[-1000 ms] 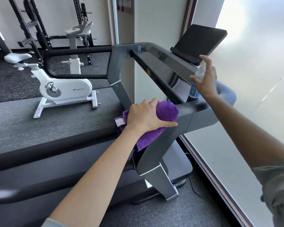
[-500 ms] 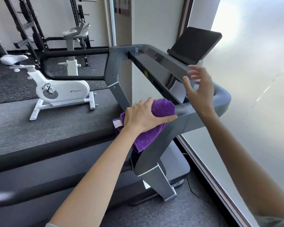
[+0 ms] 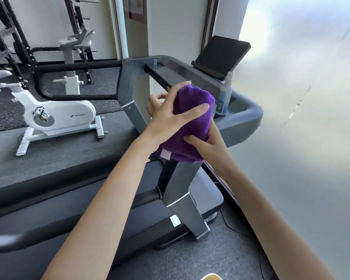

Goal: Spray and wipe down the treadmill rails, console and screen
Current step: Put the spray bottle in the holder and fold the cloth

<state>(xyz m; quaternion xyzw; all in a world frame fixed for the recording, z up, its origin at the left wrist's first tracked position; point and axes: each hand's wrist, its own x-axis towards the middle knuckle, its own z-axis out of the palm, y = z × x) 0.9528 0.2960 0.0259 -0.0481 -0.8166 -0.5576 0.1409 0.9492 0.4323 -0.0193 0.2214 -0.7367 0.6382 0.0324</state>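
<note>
Now I'm gripping the purple cloth [image 3: 192, 122] with my left hand [image 3: 170, 120] and right hand [image 3: 208, 145]; refolding to a clean face before wiping the console [image 3: 245, 118].

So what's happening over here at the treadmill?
A person is cleaning the treadmill. Both hands hold a purple cloth in front of its console: the left hand lies over the top, the right hand grips it from below. A spray bottle stands on the console, below the dark screen.
</note>
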